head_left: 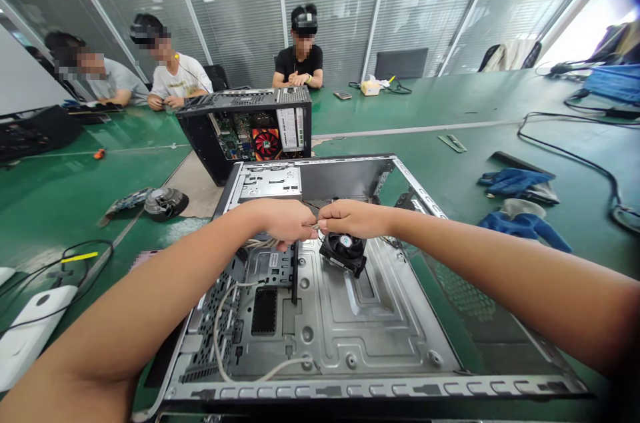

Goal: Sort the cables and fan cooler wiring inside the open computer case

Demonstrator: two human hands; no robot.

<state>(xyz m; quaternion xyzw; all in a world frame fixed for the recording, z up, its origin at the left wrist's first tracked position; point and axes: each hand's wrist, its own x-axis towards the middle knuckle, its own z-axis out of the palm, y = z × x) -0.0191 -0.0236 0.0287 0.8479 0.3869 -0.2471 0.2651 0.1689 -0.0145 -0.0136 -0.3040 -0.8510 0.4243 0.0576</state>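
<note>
An open computer case (390, 388) lies on its side in front of me, its bare metal floor showing. My left hand (287, 219) is closed round some thin grey-white cables (260, 243), which trail out below its fingers. Right against it, my right hand (345, 217) pinches the cables where a short stretch shows between the hands; the tips are too small to make out. Just under my right hand sits a black CPU cooler (345, 248) with a fan, tilted on the case floor. A loose pale cable (217, 329) curves along the case's left side.
Behind the case stands another open computer tower (245, 99) with a red fan. Blue gloves (525, 226) lie to the right, a round cooler (166, 203) to the left. A white power strip (37, 326) is at far left. Three people sit across the green table (395, 106).
</note>
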